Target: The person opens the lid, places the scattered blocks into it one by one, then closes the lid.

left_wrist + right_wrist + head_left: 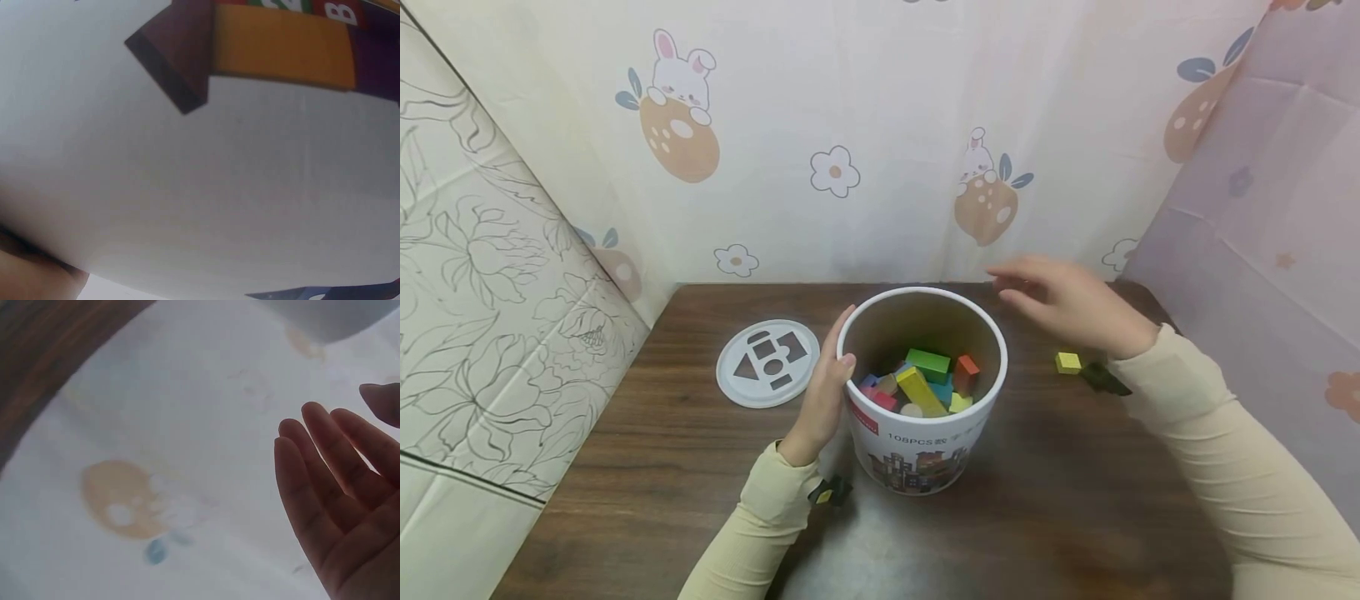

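A white bucket (917, 450) stands upright, printed with building-block pictures. Inside it lie several coloured wooden blocks, among them a green block (928, 365), a long yellow block (920, 393) and a red-orange block (966, 375). My left hand (823, 400) holds the bucket's left side, thumb at the rim. In the left wrist view the bucket's printed wall (206, 187) fills most of the picture. Right of the bucket, my right hand (1056, 300) is raised with nothing in it. The right wrist view shows its fingers (325, 469) loosely extended and the palm bare.
A round grey-white lid (730, 392) with shaped cutouts lies left of the bucket on the brown wooden table (647, 467). On the right, a small yellow block (1067, 362) shows beside the dark wrist camera (1105, 379). A printed curtain (895, 108) hangs behind the table.
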Demonstrator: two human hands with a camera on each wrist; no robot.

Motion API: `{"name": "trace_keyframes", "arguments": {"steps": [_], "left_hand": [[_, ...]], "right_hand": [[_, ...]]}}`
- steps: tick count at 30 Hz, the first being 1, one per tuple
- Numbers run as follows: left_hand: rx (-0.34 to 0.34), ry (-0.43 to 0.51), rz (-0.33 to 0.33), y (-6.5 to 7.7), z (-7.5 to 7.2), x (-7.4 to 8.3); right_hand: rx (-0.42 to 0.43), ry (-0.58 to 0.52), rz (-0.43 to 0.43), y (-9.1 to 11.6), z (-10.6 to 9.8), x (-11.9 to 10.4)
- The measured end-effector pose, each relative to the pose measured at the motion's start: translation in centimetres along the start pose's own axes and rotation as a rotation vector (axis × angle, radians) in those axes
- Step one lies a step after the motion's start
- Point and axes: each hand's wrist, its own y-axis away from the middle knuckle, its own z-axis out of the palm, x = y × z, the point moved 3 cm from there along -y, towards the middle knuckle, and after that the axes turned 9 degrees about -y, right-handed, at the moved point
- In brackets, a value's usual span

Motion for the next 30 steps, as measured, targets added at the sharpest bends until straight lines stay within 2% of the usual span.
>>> {"name": "trace_keyframes", "arguments": {"steps": [4, 7, 13, 18, 24, 27, 30], "left_hand": [[0.002, -0.005, -0.005, 0.0, -0.1, -0.1], [0.003, -0.007, -0.004, 0.0, -0.1, -0.1], [-0.004, -0.004, -0.009, -0.1, 0.0, -0.2], [-0.003, -0.004, -0.011, 0.0, 0.0, -0.1], [-0.004, -0.005, -0.017, 0.0, 0.0, -0.1], [-0.002, -0.008, -0.021, 0.0, 0.0, -0.2], [0.000, -0.012, -0.025, 0.0, 0.0, -0.2]], "right_hand": [[0.027, -0.001, 0.047, 0.7, 0.0, 3.5], [0.026, -0.004, 0.114, 1.3, 0.3, 6.5], [-0.071, 0.023, 0.335, 3.2, 2.0, 13.1], [-0.141, 0.036, 0.456, 4.5, 3.7, 17.1], [-0.211, 0.037, 0.613, 6.1, 5.3, 19.2], [-0.237, 0.053, 0.647, 6.5, 5.7, 19.4], [-0.254, 0.060, 0.646, 6.7, 6.1, 19.5]]}}
